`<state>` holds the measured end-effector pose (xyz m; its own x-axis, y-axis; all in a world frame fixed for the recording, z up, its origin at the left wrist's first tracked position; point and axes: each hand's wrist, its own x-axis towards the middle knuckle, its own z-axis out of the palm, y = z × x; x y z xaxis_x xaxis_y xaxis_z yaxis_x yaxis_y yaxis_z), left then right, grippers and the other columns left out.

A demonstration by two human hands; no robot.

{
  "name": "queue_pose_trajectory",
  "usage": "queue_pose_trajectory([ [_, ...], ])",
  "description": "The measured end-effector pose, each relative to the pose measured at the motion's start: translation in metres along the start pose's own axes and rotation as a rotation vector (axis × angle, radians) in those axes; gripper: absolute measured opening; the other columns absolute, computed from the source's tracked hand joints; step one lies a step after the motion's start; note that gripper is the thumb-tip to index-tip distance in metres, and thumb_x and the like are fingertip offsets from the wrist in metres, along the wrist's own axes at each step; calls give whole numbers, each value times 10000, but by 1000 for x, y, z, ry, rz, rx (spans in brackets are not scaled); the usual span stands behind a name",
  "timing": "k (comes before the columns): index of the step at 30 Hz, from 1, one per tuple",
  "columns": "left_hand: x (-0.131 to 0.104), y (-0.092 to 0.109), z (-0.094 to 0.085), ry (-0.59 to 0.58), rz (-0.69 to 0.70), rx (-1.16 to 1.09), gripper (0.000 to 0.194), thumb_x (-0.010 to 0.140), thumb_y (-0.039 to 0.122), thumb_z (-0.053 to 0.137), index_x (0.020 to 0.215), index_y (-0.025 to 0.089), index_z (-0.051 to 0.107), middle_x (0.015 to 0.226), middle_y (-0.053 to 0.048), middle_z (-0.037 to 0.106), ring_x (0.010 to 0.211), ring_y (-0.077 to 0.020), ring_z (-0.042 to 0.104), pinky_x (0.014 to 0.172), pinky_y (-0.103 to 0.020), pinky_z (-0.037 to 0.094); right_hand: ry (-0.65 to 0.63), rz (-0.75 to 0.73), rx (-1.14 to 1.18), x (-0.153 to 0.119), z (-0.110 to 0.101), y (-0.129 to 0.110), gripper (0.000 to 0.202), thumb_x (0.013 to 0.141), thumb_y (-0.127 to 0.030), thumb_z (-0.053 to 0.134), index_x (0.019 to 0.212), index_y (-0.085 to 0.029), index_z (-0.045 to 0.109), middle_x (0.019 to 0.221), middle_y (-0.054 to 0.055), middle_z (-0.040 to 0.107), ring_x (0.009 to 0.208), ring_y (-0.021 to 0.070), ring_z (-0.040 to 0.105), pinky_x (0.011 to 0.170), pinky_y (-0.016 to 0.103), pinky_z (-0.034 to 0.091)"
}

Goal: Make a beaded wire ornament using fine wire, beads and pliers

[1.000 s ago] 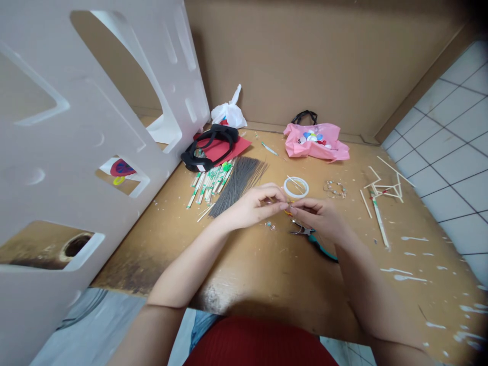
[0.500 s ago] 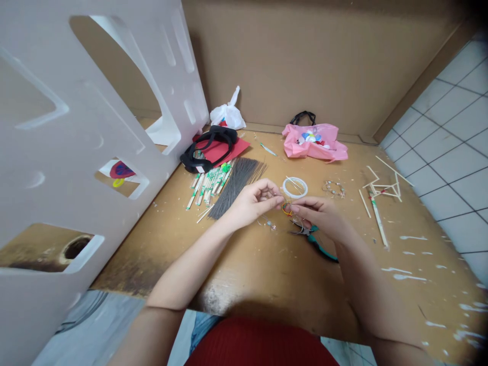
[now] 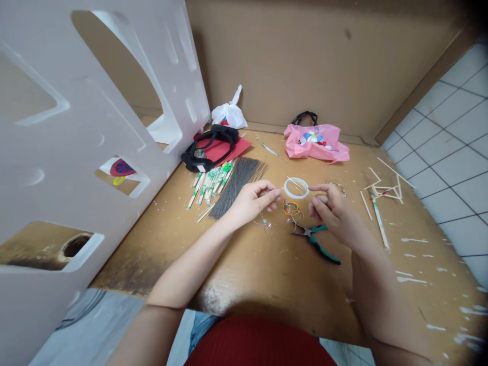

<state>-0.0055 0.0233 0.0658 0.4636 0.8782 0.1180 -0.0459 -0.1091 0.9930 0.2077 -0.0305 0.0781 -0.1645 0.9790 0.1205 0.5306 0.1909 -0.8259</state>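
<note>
My left hand hovers above the table's middle, thumb and fingertips pressed together. Whatever sits in that pinch is too small to make out. Across a gap, my right hand is closed with its index finger reaching left; anything in its fingers cannot be made out either. Below and between them lies a small tangle of yellow, orange and green loops with thin clear strands. A clear ring-shaped coil with thin sticks across it is just behind. Teal-handled pliers lie with jaws apart under my right hand.
Dark thin wires or sticks and green-wrapped chopsticks lie left, by a black head strap. Behind are a white bag and pink bag. A stick frame lies right; a white plastic panel stands left.
My hands have drawn apart, the right one moving right and slightly up. The coloured loops, held between my fingertips before, now lie below them, and more of the pliers shows.
</note>
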Motion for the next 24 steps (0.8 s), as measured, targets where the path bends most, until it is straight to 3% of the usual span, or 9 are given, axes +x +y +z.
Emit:
queue_pose_trajectory([
  [6, 0, -2, 3, -11, 24, 41, 262, 792, 388, 592, 750, 130, 577, 608, 7, 604, 518, -67, 551, 535, -203, 461, -33, -8, 29, -4, 3, -4, 156, 909, -330, 398, 1007, -218, 445, 705, -7, 561, 562, 114, 512, 528, 254, 414],
  [14, -2, -3, 5, -41, 25, 120, 252, 807, 377, 573, 765, 129, 576, 598, 4, 595, 538, -78, 555, 561, -207, 455, 63, -138, -229, -10, 14, -10, 187, 899, -304, 435, 1028, -215, 538, 800, 34, 652, 722, 166, 615, 648, 289, 443],
  [18, -2, -3, 6, -38, 28, 126, 255, 810, 379, 573, 762, 128, 575, 586, 8, 585, 530, -75, 547, 559, -204, 445, 31, -243, -412, -9, 16, -15, 167, 895, -274, 441, 914, -209, 593, 786, 44, 650, 699, 166, 593, 632, 284, 422],
  [24, -2, -1, 6, -49, 34, 148, 253, 821, 375, 559, 750, 132, 569, 576, 9, 585, 522, -73, 543, 560, -202, 439, 5, -319, -497, -6, 17, -17, 182, 899, -250, 424, 938, -195, 593, 807, 53, 640, 724, 173, 569, 654, 290, 412],
])
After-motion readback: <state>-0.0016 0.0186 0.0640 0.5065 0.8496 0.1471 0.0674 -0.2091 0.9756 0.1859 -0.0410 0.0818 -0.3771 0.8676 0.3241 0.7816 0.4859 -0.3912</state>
